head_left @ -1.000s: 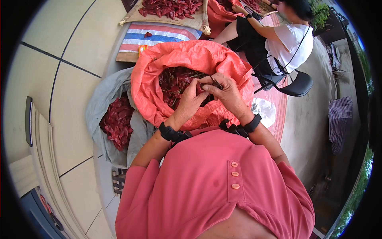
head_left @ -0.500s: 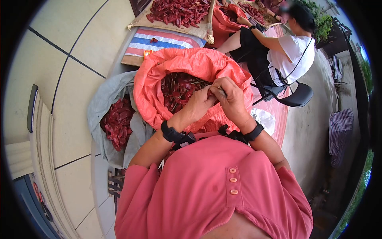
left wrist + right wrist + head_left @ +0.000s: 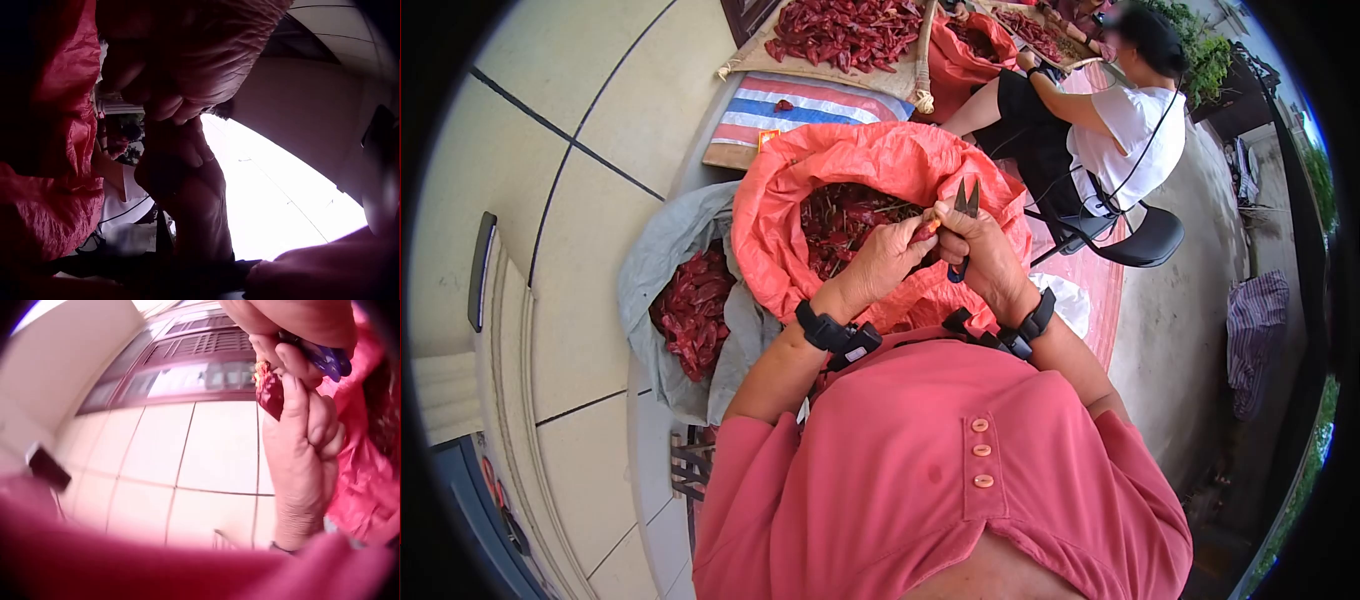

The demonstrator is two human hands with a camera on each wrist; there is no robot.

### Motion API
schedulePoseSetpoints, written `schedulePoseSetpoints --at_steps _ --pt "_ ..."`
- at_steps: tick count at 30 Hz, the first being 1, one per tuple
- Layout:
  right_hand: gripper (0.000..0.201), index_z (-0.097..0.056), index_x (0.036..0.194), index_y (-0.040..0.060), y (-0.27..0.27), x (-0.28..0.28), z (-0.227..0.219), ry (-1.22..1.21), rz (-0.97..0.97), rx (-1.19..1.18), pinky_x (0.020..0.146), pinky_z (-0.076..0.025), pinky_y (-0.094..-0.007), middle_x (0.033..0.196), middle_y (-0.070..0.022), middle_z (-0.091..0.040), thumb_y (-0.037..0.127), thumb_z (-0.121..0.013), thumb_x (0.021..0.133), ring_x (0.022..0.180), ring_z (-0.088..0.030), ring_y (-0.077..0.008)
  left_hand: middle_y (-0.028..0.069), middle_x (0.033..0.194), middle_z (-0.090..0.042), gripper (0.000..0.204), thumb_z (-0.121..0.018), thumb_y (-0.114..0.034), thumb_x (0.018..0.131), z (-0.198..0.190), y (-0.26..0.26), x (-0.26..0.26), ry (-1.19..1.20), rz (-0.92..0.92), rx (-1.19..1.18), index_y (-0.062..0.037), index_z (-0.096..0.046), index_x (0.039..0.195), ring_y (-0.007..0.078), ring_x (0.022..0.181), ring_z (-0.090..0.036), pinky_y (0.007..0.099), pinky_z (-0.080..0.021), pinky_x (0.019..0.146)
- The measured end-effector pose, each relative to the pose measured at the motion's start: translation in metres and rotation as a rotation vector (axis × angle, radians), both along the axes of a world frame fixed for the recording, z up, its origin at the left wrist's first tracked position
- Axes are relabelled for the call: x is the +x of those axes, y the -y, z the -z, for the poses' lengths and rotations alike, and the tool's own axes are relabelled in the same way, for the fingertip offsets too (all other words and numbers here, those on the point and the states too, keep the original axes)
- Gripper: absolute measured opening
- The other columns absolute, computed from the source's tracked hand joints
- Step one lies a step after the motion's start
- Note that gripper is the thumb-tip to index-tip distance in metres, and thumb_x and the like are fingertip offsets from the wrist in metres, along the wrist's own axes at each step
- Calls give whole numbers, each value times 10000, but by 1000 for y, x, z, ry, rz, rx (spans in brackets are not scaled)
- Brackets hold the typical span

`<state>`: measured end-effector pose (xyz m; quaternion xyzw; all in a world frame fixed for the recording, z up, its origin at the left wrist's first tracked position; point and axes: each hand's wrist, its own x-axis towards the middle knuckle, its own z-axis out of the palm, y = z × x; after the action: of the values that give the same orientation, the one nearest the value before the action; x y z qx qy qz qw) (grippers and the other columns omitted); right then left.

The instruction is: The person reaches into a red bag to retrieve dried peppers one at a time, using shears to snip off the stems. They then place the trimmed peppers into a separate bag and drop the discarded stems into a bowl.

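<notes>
Over the near edge of the red sack (image 3: 765,225), my left hand (image 3: 880,265) pinches a dark red dried pepper (image 3: 924,231), its cut end orange. My right hand (image 3: 990,262) grips small scissors (image 3: 967,200) with dark blades pointing away and a blue handle in the palm; its thumb and finger touch the pepper's end. In the right wrist view the pepper (image 3: 270,397) sits between both hands, beside the blue handle (image 3: 331,361). The left wrist view is dark and shows both hands meeting, the pepper not visible.
Left of the red sack stands a grey sack (image 3: 640,260) holding red peppers (image 3: 694,310). Beyond lie a striped bag (image 3: 800,100) and a tray of peppers (image 3: 840,35). A person in a white shirt (image 3: 1135,135) sits by a black chair (image 3: 1145,240).
The scissors have turned so that their blades stand out above my right hand, slightly parted. My hands have shifted a little, and the pepper's orange end now shows between them.
</notes>
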<state>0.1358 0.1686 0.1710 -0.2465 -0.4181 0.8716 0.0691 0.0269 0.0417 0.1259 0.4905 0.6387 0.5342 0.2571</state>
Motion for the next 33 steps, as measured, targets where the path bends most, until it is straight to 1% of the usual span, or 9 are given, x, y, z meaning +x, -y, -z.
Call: schedulePoseSetpoints --at_steps 4,11,15,18,22,24,29,30,33 --pt "234 -558 810 99 -7 5 13 -61 -64 -315 446 -285 -215 530 47 -406 270 -547 969 444 -317 -60 172 745 -604 237 -563 -196 935 -3 3 4 -60 -4 65 10 -535 1049 296 686 -635 361 -472 622" --pt "232 -591 857 90 -6 8 15 46 60 147 454 -322 -222 540 26 -447 302 -572 951 453 -373 -70 147 921 -645 288 -560 -240 949 7 4 10 111 -5 -46 -49 -507 1158 279 835 -658 351 -491 741" --pt "204 -603 890 84 -8 14 26 80 143 83 453 -323 -220 541 30 -447 283 -607 931 452 -378 -68 147 971 -645 294 -600 -230 915 15 9 8 13 -52 -131 -51 -538 1141 265 883 -654 348 -492 768" --pt "189 -630 910 81 -12 22 22 98 151 315 453 -321 -204 564 33 -483 269 -646 906 471 -414 -56 159 979 -646 326 -640 -228 879 9 30 2 -55 -210 -298 -47 -550 1134 270 918 -650 352 -493 792" --pt "178 -677 962 51 -17 36 4 164 154 568 467 -353 -186 619 24 -565 214 -663 892 504 -458 -39 181 1016 -631 379 -665 -214 835 22 85 -30 -186 -661 -384 -60 -543 1159 329 925 -629 388 -491 798" --pt "162 -691 981 40 -20 40 2 154 152 605 472 -370 -185 672 9 -619 171 -658 891 529 -486 -34 173 1034 -630 365 -650 -184 833 61 129 -68 -420 -876 -444 -48 -543 1154 336 932 -622 394 -485 811" --pt "148 -696 979 47 -16 36 5 125 121 597 498 -380 -173 754 1 -658 159 -661 888 601 -535 -34 192 1135 -598 450 -661 -202 835 100 213 -127 -569 -1046 -672 -39 -506 1225 372 1033 -569 424 -455 867" --pt "143 -697 977 48 -15 35 7 108 112 586 505 -383 -170 774 0 -665 154 -661 887 621 -544 -33 195 1159 -585 515 -672 -254 832 92 211 -122 -701 -1055 -961 -33 -483 1257 379 1078 -534 452 -427 899" --pt "141 -698 983 51 -11 30 6 116 100 598 529 -391 -167 827 7 -671 142 -667 880 670 -555 -29 198 1200 -571 528 -663 -280 843 58 180 -104 -915 -1139 -726 -3 -493 1259 369 1109 -514 458 -359 973"
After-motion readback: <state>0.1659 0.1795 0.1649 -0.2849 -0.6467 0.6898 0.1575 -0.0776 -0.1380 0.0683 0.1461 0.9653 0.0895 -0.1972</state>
